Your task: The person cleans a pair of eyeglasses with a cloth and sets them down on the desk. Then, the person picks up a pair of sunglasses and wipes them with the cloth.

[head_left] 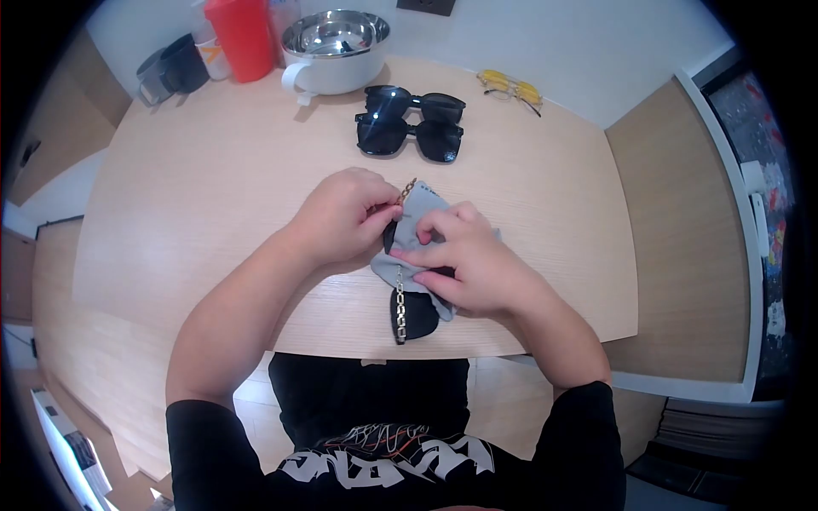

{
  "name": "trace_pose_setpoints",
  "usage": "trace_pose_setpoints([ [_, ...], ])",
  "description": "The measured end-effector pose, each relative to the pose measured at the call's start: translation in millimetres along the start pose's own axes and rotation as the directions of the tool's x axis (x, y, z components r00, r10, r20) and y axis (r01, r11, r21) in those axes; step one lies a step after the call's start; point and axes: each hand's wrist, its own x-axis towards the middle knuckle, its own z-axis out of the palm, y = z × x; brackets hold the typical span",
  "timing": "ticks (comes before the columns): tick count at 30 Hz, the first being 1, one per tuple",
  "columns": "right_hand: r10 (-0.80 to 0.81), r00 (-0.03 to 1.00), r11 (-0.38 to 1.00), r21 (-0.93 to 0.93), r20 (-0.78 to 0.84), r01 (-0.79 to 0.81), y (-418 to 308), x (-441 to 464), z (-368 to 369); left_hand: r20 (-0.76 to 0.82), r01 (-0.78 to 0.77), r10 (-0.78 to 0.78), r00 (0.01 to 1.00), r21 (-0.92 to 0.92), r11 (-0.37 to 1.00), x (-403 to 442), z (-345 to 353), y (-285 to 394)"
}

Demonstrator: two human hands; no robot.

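Note:
Near the table's front edge I hold dark sunglasses (419, 317) with gold chain-like arms, turned so one lens points towards me. My left hand (345, 213) pinches their far end beside the upper chain. A grey cleaning cloth (390, 271) lies over the middle of the sunglasses and hides much of the frame. My right hand (477, 260) is closed on the cloth, its fingers bent and pressing it against the sunglasses. What lies beneath the fingertips is partly hidden.
Beyond my hands lie two black sunglasses (409, 136), one behind the other. Yellow-lensed glasses (509, 88) rest at the back right. A white-handled steel bowl (336, 64), a red container (240, 43) and dark mugs (182, 66) stand at the back left. A wooden side panel (682, 230) bounds the right.

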Motion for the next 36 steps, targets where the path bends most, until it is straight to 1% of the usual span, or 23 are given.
trace_pose_setpoints([
  [2,0.055,0.998,0.998,0.012,-0.006,-0.055,-0.3,0.5,-2.7,-0.006,-0.004,0.004,1.0,-0.002,1.0,-0.5,1.2,-0.5],
  [5,0.079,0.994,0.996,-0.021,-0.076,-0.081,0.4,1.6,2.7,-0.023,-0.008,0.009,1.0,0.005,1.0,-0.5,3.0,-2.5],
  [6,0.075,0.994,0.997,-0.029,-0.075,-0.077,-0.9,1.7,3.2,-0.023,-0.001,0.001,1.0,0.001,1.0,-0.1,2.8,-1.7],
  [8,0.064,0.995,0.997,-0.043,-0.074,-0.068,-2.9,2.4,3.6,-0.023,0.012,-0.013,1.0,-0.005,1.0,0.6,1.5,0.5],
  [11,-0.013,0.999,0.998,-0.06,-0.051,0.01,-0.1,1.7,7.5,-0.011,0.021,-0.021,1.0,-0.008,1.0,0.2,3.4,0.2],
  [14,-0.059,0.998,0.998,0.031,-0.034,0.06,5.0,2.6,7.7,-0.013,0.027,-0.027,1.0,-0.004,1.0,-0.2,3.0,0.1],
  [17,-0.031,0.998,0.999,-0.044,-0.06,0.028,-1.7,2.5,-0.4,-0.007,0.038,-0.038,0.999,0.002,0.999,-0.1,2.8,0.2],
  [20,-0.027,0.994,0.993,-0.12,-0.105,0.014,-2.2,1.0,6.4,-0.02,-0.025,0.025,0.999,0.025,0.999,0.0,4.2,-1.6],
  [23,-0.045,0.992,0.98,-0.197,-0.121,0.021,-3.2,-0.9,4.5,-0.002,-0.003,0.003,1.0,0.055,0.998,0.6,1.5,2.4],
  [26,-0.053,0.987,0.973,-0.232,-0.154,0.016,-8.2,-2.9,-0.5,-0.012,0.003,-0.002,1.0,0.085,0.996,1.6,0.7,4.7],
  [29,-0.037,0.992,0.971,-0.24,-0.122,0.007,-10.6,-5.1,-9.0,-0.007,-0.004,0.004,1.0,0.084,0.996,1.7,0.4,3.4],
  [32,-0.092,0.99,0.995,-0.049,-0.107,0.087,-2.3,-2.3,-0.2,-0.027,-0.01,0.013,1.0,0.103,0.995,0.5,2.1,3.6],
  [35,-0.174,0.964,0.984,0.0,-0.201,0.178,-4.4,3.9,11.4,-0.054,-0.008,0.015,0.998,0.127,0.992,-0.5,3.2,3.6],
  [36,-0.174,0.961,0.984,0.0,-0.214,0.178,-4.6,4.4,13.4,-0.055,-0.01,0.018,0.998,0.132,0.991,-0.7,3.1,3.9],
])
